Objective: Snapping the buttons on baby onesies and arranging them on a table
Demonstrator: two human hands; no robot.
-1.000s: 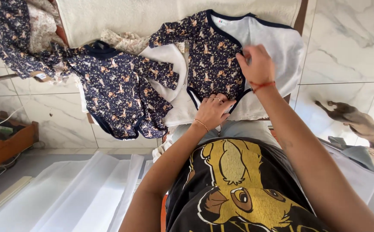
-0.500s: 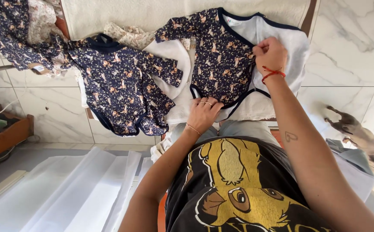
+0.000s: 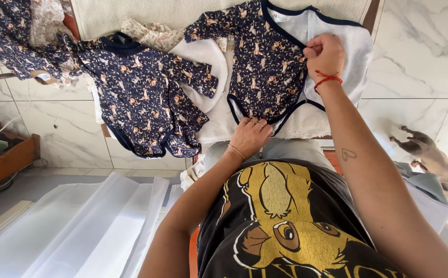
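Observation:
A navy animal-print baby bodysuit (image 3: 265, 62) with a white inner lining lies opened on a cream towel-covered table (image 3: 182, 13). My right hand (image 3: 326, 51) pinches the front flap's edge near the chest. My left hand (image 3: 249, 135) presses flat on the bodysuit's crotch end at the table's near edge. A second matching bodysuit (image 3: 141, 98) lies to the left, half hanging over the edge.
More navy print clothes and a beige floral piece (image 3: 18, 36) pile at the far left. White plastic sheets (image 3: 79, 226) lie on the floor below. A wooden crate (image 3: 2, 159) sits at left. A dog (image 3: 425, 154) stands on the marble floor at right.
My right hand has drawn the bodysuit's front flap farther up and to the right, spreading the garment. My left hand stayed at the bottom edge.

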